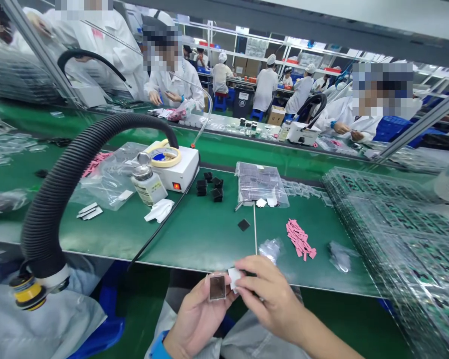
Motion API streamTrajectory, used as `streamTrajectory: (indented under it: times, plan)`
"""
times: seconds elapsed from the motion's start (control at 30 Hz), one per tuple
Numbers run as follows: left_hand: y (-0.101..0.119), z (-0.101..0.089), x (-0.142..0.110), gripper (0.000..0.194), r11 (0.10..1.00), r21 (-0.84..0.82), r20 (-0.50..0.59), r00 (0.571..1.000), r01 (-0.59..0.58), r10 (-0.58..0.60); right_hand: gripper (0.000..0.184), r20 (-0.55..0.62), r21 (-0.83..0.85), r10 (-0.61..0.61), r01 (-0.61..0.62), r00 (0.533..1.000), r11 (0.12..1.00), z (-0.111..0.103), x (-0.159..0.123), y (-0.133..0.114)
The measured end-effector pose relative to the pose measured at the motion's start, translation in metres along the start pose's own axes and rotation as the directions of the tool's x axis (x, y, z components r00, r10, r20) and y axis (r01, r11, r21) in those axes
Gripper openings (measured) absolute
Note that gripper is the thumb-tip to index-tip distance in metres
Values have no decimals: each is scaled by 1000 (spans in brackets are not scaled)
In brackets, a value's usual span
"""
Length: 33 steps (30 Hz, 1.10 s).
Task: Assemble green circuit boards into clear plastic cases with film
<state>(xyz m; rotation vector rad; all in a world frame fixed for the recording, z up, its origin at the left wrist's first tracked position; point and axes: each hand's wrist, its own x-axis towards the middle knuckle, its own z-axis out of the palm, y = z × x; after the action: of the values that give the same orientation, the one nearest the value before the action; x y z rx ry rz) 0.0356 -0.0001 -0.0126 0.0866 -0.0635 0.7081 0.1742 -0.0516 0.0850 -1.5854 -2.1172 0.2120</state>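
Note:
Low in the head view, in front of the bench edge, my left hand [200,311] is closed around a small square dark panel [217,287] with a pale rim. Just right of it, the fingers of my right hand [271,294] pinch a small white piece [234,278], perhaps paper or cloth. The white piece is close beside the panel; I cannot tell whether they touch. A similar dark square [243,225] lies flat on the green bench beyond my hands. Pink strips [299,238] are piled to the right, and a crumpled clear plastic bag [270,249] rests nearer my right hand.
A black ribbed hose [56,184] arches over the left side. Behind it stand a white box [183,169] with a tape roll [165,156] and a bottle [148,185]. Black blocks [210,187] and bagged parts [260,182] sit farther back. Stacked clear trays [407,249] fill the right.

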Motion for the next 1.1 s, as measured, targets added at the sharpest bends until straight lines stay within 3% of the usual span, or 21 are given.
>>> streamTrajectory:
  times: [0.07, 0.13, 0.2, 0.23, 0.37, 0.43, 0.47, 0.53, 0.6, 0.63, 0.7, 0.83, 0.97, 1.03, 1.1]
  plan:
    - [0, 0, -1, 27, 1000, 13, -2, 1000, 21, -21, 14, -135, 80, 165, -155, 977, 985, 3, -3, 8]
    - [0, 0, -2, 29, 999, 31, -19, 999, 43, -42, 19, -309, 151, 389, -359, 868, 921, -3, -4, 24]
    - [1, 0, -4, 32, 998, 42, -24, 998, 53, -52, 23, -460, 121, 441, -438, 771, 891, -18, -7, 45]
    - [2, 0, -5, 33, 998, 37, -20, 998, 55, -54, 22, -486, 85, 416, -433, 768, 897, -26, -10, 55]
    - [2, 0, -8, 36, 998, -12, 42, 997, 57, -57, 8, -334, 15, 314, -328, 889, 945, -41, -25, 73]
    - [1, 3, -10, 37, 998, -39, 73, 996, 46, -43, 17, -276, 228, 386, -331, 880, 916, -26, -29, 63]
    - [0, 5, -11, 37, 998, -52, 89, 996, 33, -28, 26, -218, 422, 451, -333, 866, 843, -14, -29, 55]
    - [-1, 8, -14, 36, 996, -84, 116, 993, 2, 8, 54, 19, 804, 519, -322, 854, 500, 16, -26, 34]
    - [-3, 10, -18, 34, 991, -126, 126, 991, -34, 50, 72, 199, 934, 479, -313, 855, 172, 45, -19, 15]
    - [-4, 10, -20, 33, 988, -147, 133, 989, -44, 64, 73, 239, 948, 460, -309, 855, 81, 57, -14, 7]
    - [-4, 8, -23, 32, 978, -196, 144, 985, -68, 97, 66, 292, 948, 434, -318, 852, -13, 73, -5, -6]
    - [1, 4, -32, 30, 962, -245, 138, 978, -121, 158, 50, 327, 938, 419, -345, 847, -33, 70, 17, -15]
    - [10, -3, -56, 37, 983, -134, 79, 987, -127, 139, 41, 123, 974, 592, -212, 796, 84, 56, 31, 0]
    - [9, -12, -72, 35, 982, -50, 37, 982, -182, 184, 43, 141, 954, 570, -265, 810, 141, 68, 24, 11]
    - [3, -26, -84, 33, 966, 106, -12, 971, -237, 240, 43, 299, 895, 424, -405, 855, 186, 101, 8, 18]
